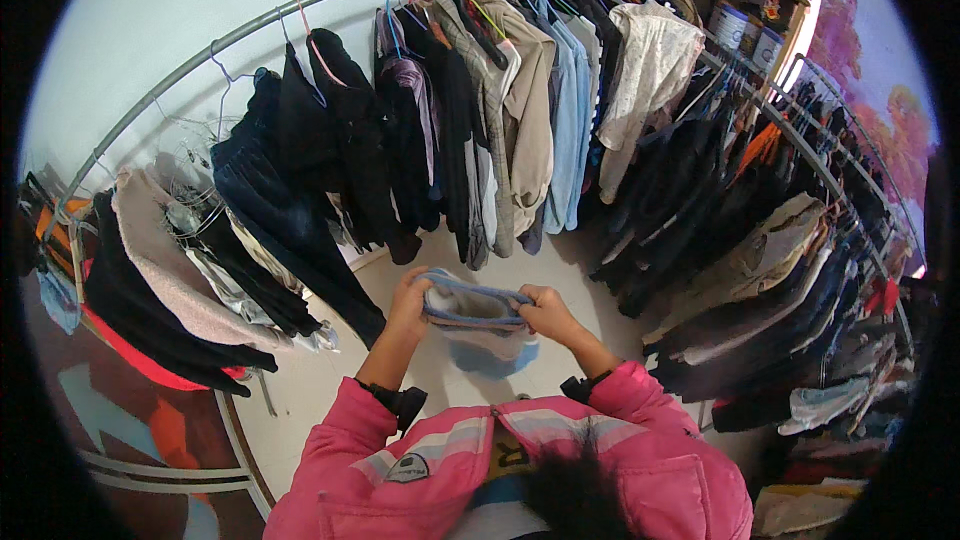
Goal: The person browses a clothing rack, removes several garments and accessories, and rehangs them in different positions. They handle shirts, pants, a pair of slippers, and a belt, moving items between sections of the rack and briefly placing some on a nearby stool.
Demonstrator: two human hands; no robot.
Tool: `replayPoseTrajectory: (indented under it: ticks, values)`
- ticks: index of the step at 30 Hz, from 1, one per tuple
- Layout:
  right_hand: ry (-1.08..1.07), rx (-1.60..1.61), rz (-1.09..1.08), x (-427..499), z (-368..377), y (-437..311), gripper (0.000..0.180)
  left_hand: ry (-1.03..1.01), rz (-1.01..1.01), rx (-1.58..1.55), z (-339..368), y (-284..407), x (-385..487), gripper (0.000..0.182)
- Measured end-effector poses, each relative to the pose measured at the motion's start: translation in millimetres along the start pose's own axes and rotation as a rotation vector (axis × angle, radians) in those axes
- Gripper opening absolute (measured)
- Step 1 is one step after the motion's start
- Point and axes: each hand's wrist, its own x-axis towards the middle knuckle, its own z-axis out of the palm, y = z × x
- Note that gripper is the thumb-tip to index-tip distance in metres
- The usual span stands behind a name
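Observation:
A blue, grey and beige striped knit garment hangs between my two hands in front of my chest. My left hand grips its blue edge on one side, thumb over the rim. On the opposite side my right hand pinches the same edge. Stretched between them, the opening gapes and shows a pale lining. The lower part of the garment hangs free above the floor, its blue end slightly blurred. Whether it is a hat or another piece of knitwear, I cannot tell.
A curved metal rail carries many clothes on hangers ahead, including light-blue denim. Another rail crowded with dark trousers curves along the right. Pale tiled floor lies below. Cans stand on a shelf at the upper right.

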Motion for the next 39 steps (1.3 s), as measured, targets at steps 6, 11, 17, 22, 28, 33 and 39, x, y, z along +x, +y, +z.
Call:
replayPoseTrajectory:
  ticks: [6, 11, 17, 22, 28, 33, 39]
  values:
    - [-0.064, -0.08, -0.396, 58.6, -78.0, -23.5, 0.015, -0.086, -0.147, -0.032, 36.4, -21.1, 3.4, 0.021]
    - [0.249, -0.114, -0.635, 184.2, -127.7, -100.0, 0.042, -0.003, -0.253, -0.022, 50.1, -36.0, 3.3, 0.023]
    - [0.595, -0.545, -0.798, 335.3, -143.4, -188.0, 0.051, -0.026, -0.2, -0.045, 46.6, -10.7, 13.5, 0.019]
    - [0.438, -0.525, -0.512, 395.0, -108.8, -224.1, 0.057, -0.031, -0.184, -0.066, 20.9, 22.3, 45.4, 0.016]
    - [0.388, -0.345, -0.707, 402.9, -28.9, -234.8, 0.055, -0.077, -0.218, 0.01, 14.6, 50.2, 89.2, 0.014]
    - [0.295, -0.237, -0.75, 390.5, -2.7, -235.7, 0.064, -0.079, -0.244, 0.102, 40.9, 58.8, 122.5, 0.016]
    - [0.4, -0.254, -0.754, 385.2, -34.9, -215.8, 0.051, 0.003, -0.32, 0.152, 54.8, 55.5, 142.8, 0.013]
